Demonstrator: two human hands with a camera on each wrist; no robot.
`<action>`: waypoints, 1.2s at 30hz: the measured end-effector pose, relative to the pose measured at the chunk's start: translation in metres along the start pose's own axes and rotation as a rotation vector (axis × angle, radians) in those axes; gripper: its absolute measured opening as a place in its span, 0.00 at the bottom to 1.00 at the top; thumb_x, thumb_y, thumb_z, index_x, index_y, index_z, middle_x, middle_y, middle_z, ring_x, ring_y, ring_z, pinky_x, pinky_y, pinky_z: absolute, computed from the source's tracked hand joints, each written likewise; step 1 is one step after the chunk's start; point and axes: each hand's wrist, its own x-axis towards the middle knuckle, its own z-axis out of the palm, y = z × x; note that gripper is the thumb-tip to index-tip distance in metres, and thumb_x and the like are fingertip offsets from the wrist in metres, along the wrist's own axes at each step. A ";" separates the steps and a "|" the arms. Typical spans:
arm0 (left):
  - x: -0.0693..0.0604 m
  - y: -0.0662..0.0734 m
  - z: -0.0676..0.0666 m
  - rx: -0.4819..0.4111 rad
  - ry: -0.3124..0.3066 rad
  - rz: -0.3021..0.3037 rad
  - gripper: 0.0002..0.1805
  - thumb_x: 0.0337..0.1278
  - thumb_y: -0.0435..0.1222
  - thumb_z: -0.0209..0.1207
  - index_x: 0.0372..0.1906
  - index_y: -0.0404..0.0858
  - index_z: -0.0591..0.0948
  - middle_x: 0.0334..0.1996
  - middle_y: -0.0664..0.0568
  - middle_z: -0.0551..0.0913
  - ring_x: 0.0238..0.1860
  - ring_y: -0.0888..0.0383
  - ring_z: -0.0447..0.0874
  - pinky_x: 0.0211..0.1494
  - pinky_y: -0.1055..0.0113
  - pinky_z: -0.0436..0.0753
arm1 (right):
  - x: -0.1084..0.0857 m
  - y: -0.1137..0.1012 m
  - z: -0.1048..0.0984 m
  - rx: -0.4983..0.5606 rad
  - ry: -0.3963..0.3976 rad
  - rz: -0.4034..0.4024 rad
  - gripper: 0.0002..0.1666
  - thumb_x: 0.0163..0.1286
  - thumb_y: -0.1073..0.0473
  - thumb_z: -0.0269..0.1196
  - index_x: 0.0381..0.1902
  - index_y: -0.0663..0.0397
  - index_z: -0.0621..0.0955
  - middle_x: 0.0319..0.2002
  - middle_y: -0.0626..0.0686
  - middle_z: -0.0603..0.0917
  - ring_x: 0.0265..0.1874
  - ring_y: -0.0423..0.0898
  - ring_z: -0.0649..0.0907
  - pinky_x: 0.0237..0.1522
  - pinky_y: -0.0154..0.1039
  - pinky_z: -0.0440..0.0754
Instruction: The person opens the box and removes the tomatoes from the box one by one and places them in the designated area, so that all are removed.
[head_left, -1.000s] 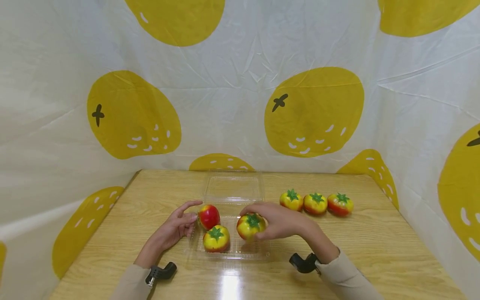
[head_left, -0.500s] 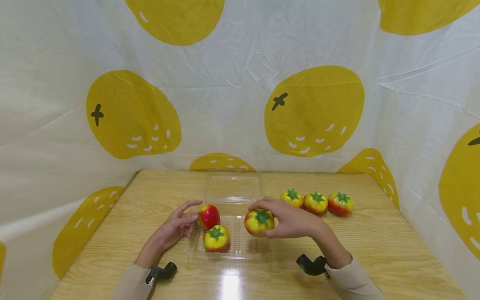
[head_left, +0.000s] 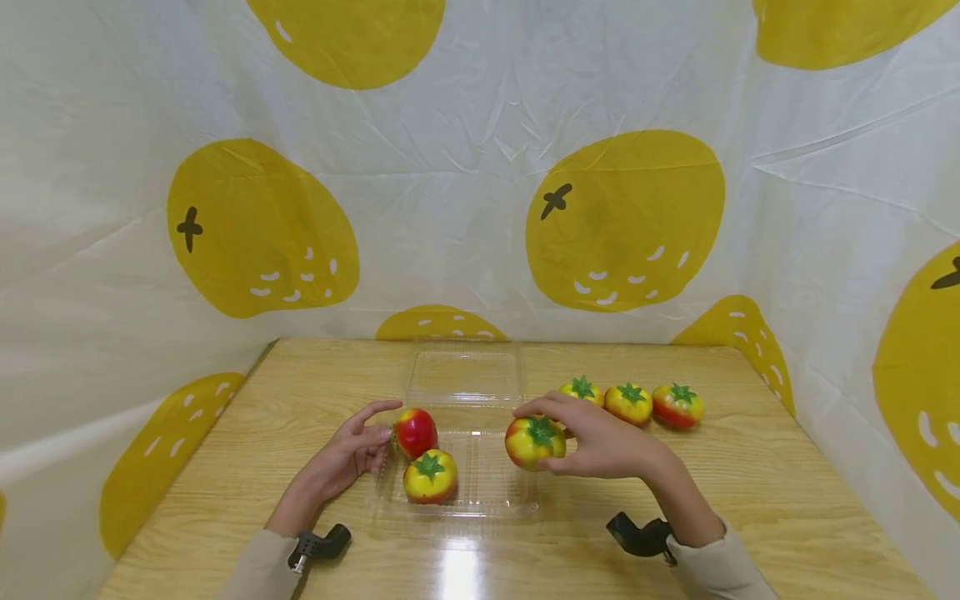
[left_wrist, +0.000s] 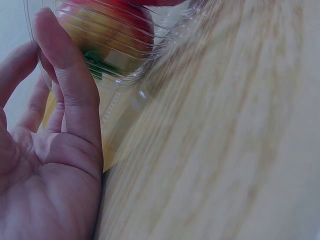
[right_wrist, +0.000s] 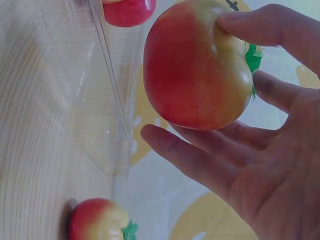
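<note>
My right hand (head_left: 603, 437) holds a red-and-yellow toy fruit (head_left: 534, 443) with a green leaf, above the right part of a clear plastic container (head_left: 491, 479). The right wrist view shows this fruit (right_wrist: 195, 70) gripped between thumb and fingers of the hand (right_wrist: 270, 165). My left hand (head_left: 341, 462) pinches the container's left edge; the left wrist view shows thumb and fingers of this hand (left_wrist: 60, 135) at the clear wall. Inside at the left lie a tilted red fruit (head_left: 416, 432) and, nearer me, a yellow-red fruit (head_left: 431, 477) with its leaf up.
The container's clear lid (head_left: 463, 372) lies open toward the back. Right of it, three more toy fruits stand in a row: one (head_left: 576, 392) partly behind my right hand, a middle one (head_left: 628, 404) and a redder one (head_left: 678, 407). A patterned cloth (head_left: 450, 208) hangs behind the table (head_left: 750, 483).
My right hand has moved to the right with the fruit in its grip, away from the middle of the container. My left hand and the two fruits inside have stayed in place.
</note>
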 end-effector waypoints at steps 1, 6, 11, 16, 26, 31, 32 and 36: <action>0.000 0.000 0.000 0.000 -0.004 0.005 0.29 0.80 0.28 0.42 0.80 0.38 0.55 0.28 0.60 0.82 0.23 0.64 0.81 0.29 0.71 0.84 | -0.001 0.001 0.000 0.001 0.004 0.003 0.34 0.64 0.53 0.71 0.68 0.42 0.76 0.62 0.46 0.80 0.55 0.43 0.80 0.52 0.38 0.85; -0.001 0.001 0.001 -0.011 -0.012 0.017 0.28 0.80 0.28 0.42 0.79 0.37 0.55 0.29 0.59 0.83 0.23 0.64 0.82 0.29 0.71 0.84 | -0.007 0.008 -0.001 0.011 0.027 0.015 0.35 0.65 0.54 0.72 0.69 0.43 0.76 0.63 0.49 0.79 0.55 0.44 0.80 0.50 0.37 0.85; -0.001 0.001 0.001 -0.015 -0.013 0.020 0.28 0.80 0.27 0.41 0.79 0.37 0.55 0.29 0.59 0.83 0.23 0.64 0.82 0.29 0.71 0.85 | -0.014 0.016 -0.003 0.030 0.049 0.009 0.35 0.65 0.54 0.73 0.68 0.46 0.76 0.62 0.52 0.79 0.53 0.44 0.81 0.50 0.35 0.85; -0.002 0.001 0.000 -0.017 -0.010 0.018 0.27 0.80 0.27 0.42 0.77 0.41 0.59 0.29 0.59 0.83 0.22 0.64 0.82 0.29 0.71 0.85 | -0.019 0.022 -0.007 0.045 0.048 0.009 0.34 0.66 0.53 0.72 0.69 0.49 0.75 0.63 0.55 0.79 0.54 0.46 0.81 0.49 0.36 0.86; -0.001 0.002 0.000 -0.017 -0.014 0.011 0.26 0.80 0.28 0.43 0.77 0.43 0.60 0.29 0.58 0.84 0.23 0.64 0.82 0.30 0.71 0.85 | -0.028 0.031 -0.011 0.048 0.063 0.046 0.34 0.66 0.57 0.71 0.69 0.51 0.75 0.64 0.59 0.79 0.55 0.50 0.81 0.49 0.40 0.86; 0.001 0.001 0.000 -0.022 -0.009 0.005 0.26 0.80 0.28 0.43 0.77 0.43 0.61 0.29 0.58 0.84 0.23 0.64 0.82 0.30 0.71 0.86 | -0.030 0.038 -0.013 0.041 0.072 0.064 0.34 0.66 0.56 0.72 0.69 0.50 0.76 0.64 0.59 0.79 0.54 0.50 0.81 0.49 0.39 0.85; 0.001 0.001 0.000 -0.023 -0.012 0.009 0.26 0.80 0.28 0.43 0.77 0.43 0.60 0.29 0.58 0.84 0.23 0.64 0.82 0.30 0.71 0.86 | -0.030 0.039 -0.014 0.039 0.072 0.065 0.34 0.66 0.56 0.72 0.69 0.49 0.76 0.64 0.59 0.79 0.54 0.50 0.80 0.49 0.39 0.85; 0.001 0.000 -0.001 -0.027 -0.020 0.022 0.26 0.80 0.27 0.42 0.77 0.43 0.61 0.30 0.58 0.85 0.23 0.65 0.82 0.30 0.71 0.86 | -0.029 0.044 -0.014 0.029 0.078 0.074 0.33 0.66 0.56 0.71 0.68 0.48 0.76 0.63 0.58 0.79 0.52 0.49 0.80 0.49 0.39 0.84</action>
